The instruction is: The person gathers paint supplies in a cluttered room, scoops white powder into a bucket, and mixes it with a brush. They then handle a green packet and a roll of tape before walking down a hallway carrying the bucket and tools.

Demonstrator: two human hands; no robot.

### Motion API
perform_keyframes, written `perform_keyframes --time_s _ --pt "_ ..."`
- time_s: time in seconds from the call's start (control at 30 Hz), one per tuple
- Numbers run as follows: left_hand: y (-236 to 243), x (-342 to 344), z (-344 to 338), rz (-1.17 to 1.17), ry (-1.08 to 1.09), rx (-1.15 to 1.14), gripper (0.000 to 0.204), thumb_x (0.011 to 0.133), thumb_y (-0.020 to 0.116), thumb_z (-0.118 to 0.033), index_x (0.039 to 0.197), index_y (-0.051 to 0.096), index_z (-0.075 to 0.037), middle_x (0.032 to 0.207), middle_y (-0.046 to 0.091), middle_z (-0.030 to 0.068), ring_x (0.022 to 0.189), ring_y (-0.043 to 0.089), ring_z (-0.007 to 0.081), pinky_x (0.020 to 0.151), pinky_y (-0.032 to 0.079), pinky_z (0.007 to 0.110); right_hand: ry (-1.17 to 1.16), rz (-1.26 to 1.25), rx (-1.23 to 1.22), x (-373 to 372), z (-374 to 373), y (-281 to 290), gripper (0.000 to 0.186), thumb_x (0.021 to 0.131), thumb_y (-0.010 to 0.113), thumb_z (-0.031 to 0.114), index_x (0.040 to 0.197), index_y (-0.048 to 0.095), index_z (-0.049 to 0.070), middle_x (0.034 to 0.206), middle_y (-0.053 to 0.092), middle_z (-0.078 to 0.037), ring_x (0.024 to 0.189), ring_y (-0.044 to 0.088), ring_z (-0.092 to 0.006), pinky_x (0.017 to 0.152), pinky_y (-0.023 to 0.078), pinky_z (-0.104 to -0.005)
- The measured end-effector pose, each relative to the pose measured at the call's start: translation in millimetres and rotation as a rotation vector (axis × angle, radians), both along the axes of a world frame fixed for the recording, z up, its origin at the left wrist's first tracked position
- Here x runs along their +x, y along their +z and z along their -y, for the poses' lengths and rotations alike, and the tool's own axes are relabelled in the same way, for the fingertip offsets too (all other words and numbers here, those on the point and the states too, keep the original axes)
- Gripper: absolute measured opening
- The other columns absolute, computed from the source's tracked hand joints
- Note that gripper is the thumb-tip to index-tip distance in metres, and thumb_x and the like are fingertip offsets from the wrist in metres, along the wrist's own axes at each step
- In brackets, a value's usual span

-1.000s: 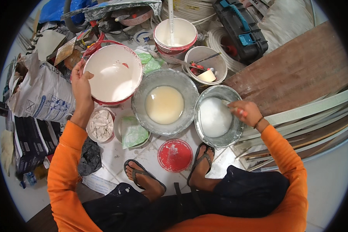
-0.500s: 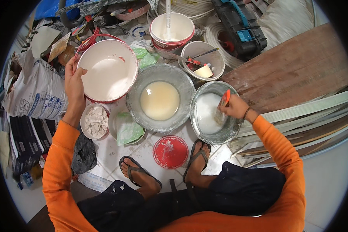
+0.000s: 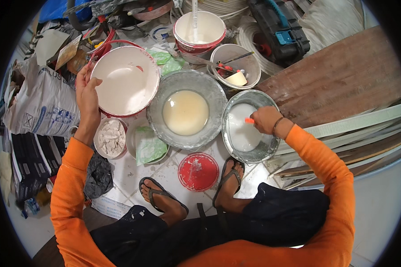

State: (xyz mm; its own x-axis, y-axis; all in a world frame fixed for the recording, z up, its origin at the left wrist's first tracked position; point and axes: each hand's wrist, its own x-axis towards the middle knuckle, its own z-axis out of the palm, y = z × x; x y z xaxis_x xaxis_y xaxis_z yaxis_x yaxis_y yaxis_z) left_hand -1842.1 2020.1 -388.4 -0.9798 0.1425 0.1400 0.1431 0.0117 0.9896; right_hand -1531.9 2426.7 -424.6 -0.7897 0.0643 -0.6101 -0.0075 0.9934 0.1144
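My left hand (image 3: pixel 88 100) grips the rim of a white bucket (image 3: pixel 128 82) with a red handle, tilted so its whitish inside faces me. My right hand (image 3: pixel 267 120) is closed on an orange-handled brush (image 3: pixel 250 120) over a grey tub (image 3: pixel 274 149) of milky white liquid (image 3: pixel 244 133). The hand hides most of the brush, bristles included. Between my hands sits a wide grey basin (image 3: pixel 158 118) with cloudy yellowish liquid (image 3: pixel 186 113) in it.
A tub of white lumpy material (image 3: pixel 112 139), a bowl with green plastic (image 3: pixel 150 147) and a red lid (image 3: pixel 198 172) lie near my feet. Behind are a pail of tools (image 3: pixel 247 66), a white-red bucket (image 3: pixel 199 33) and a black toolbox (image 3: pixel 283 33). Boards (image 3: pixel 329 80) lie at right.
My right hand has turned over the tub, and less of the brush shows now. My left hand holds the bucket in about the same place.
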Motion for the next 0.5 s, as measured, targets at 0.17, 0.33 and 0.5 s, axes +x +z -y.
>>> perform_keyframes --time_s 0.17,0.33,0.5 --pt "1 2 0 0.040 0.000 0.005 0.057 0.082 0.048 0.004 0.140 0.045 0.003 0.141 0.054 0.0126 0.131 0.050 0.0196 0.107 0.038 0.029 0.299 0.097 0.073 32 26 -3 0.013 0.080 0.066 0.017 0.089 0.075 0.012 0.090 0.074 -0.013 0.086 0.073 -0.0313 0.072 0.058 -0.0410" --pt "4 3 -2 0.058 0.050 0.006 0.057 0.082 0.048 0.004 0.139 0.046 0.003 0.140 0.055 0.0122 0.127 0.053 0.0183 0.105 0.039 0.028 0.210 0.210 -0.161 44 38 -5 0.017 0.079 0.068 0.022 0.085 0.075 0.008 0.090 0.073 -0.018 0.082 0.072 -0.0368 0.074 0.058 -0.0440" --pt "6 3 -6 0.085 0.049 -0.024 0.058 0.081 0.048 0.005 0.138 0.048 0.001 0.139 0.056 0.0105 0.126 0.053 0.0181 0.104 0.041 0.029 -0.358 0.129 -0.696 24 10 -5 0.017 0.084 0.067 0.021 0.090 0.070 0.006 0.088 0.073 -0.016 0.071 0.072 -0.0326 0.063 0.060 -0.0408"
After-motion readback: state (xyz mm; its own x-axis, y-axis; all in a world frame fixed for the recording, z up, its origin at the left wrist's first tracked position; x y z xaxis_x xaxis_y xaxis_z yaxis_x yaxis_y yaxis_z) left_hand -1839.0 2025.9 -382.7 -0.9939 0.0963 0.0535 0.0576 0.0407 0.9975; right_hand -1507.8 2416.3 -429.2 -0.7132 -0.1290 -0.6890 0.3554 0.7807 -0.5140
